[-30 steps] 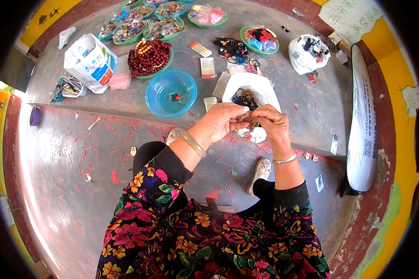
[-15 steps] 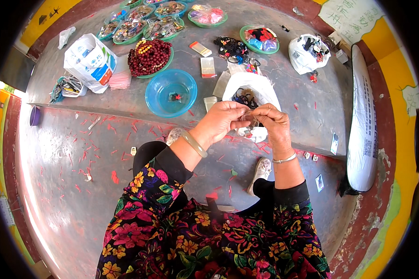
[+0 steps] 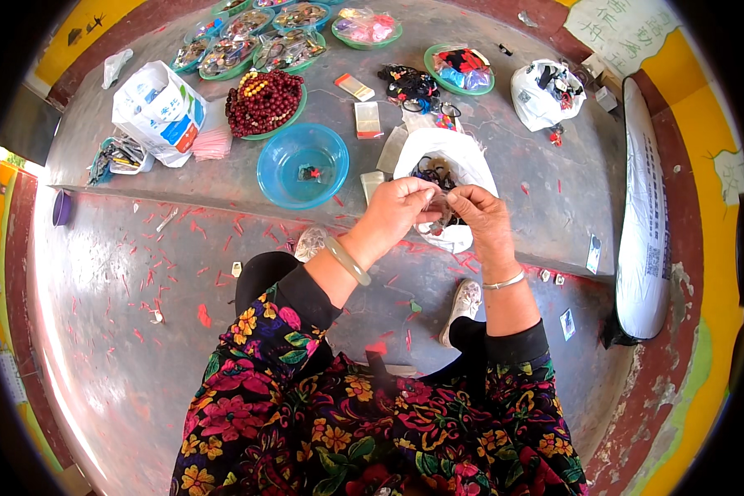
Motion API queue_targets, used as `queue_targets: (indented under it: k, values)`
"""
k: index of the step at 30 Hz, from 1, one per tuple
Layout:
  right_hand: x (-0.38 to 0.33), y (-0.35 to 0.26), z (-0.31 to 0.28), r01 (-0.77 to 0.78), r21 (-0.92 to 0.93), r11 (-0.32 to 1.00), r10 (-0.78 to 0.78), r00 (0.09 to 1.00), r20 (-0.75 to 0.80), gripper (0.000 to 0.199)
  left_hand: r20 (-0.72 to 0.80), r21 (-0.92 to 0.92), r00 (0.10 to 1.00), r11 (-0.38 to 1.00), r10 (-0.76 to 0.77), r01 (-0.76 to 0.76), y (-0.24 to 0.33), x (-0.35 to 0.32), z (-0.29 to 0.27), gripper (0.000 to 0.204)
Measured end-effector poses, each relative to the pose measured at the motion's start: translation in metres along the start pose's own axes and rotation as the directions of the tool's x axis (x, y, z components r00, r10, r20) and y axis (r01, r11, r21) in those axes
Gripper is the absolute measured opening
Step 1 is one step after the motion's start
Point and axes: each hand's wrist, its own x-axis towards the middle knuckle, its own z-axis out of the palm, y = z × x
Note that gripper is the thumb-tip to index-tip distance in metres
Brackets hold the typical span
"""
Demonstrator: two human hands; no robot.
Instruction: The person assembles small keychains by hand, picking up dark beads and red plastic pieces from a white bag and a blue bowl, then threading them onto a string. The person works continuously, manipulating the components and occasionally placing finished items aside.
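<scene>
Close together over a white plastic bag [image 3: 474, 159], my left hand [image 3: 395, 210] and my right hand [image 3: 484, 223] pinch a small see-through piece [image 3: 443, 212] that looks like a clear plastic bag. Thumb and forefinger are pressed together on each side of it. What lies inside the piece is too small to make out. Dark hair-tie-like loops [image 3: 435, 171] fill the mouth of the white bag, just beyond my fingertips. To the left of my hands stands a blue see-through basin [image 3: 281, 183], holding a small packet [image 3: 309, 174] with dark and red parts.
On the raised grey ledge [image 3: 546, 198] are a plate of dark red beads [image 3: 260, 106], a printed white bag [image 3: 153, 112], black cords [image 3: 409, 83], a green dish of packets [image 3: 461, 70] and another stuffed white bag [image 3: 537, 103]. Red scraps litter the floor [image 3: 182, 273].
My right-hand fingers have shifted slightly down and left, nearer the left hand. The see-through piece stays between both hands, its shape a little changed.
</scene>
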Motion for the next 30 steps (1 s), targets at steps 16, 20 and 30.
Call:
queue_targets:
  k: [16,20,30]
  values:
    - [-0.001,0.002,0.000,0.108,-0.137,0.985,-0.112,0.993,-0.022,0.007,0.027,-0.076,0.998,0.996,-0.054,0.056,0.005,-0.003,-0.002,0.022]
    - [-0.002,0.001,0.004,0.148,-0.193,0.970,-0.146,0.989,0.026,0.006,0.020,0.102,0.997,0.992,-0.079,0.076,0.009,-0.004,0.001,0.021]
    - [-0.004,-0.004,0.007,0.220,-0.240,0.945,-0.222,0.975,0.019,0.008,-0.050,0.081,0.999,0.997,0.002,0.003,0.010,-0.003,0.001,0.016]
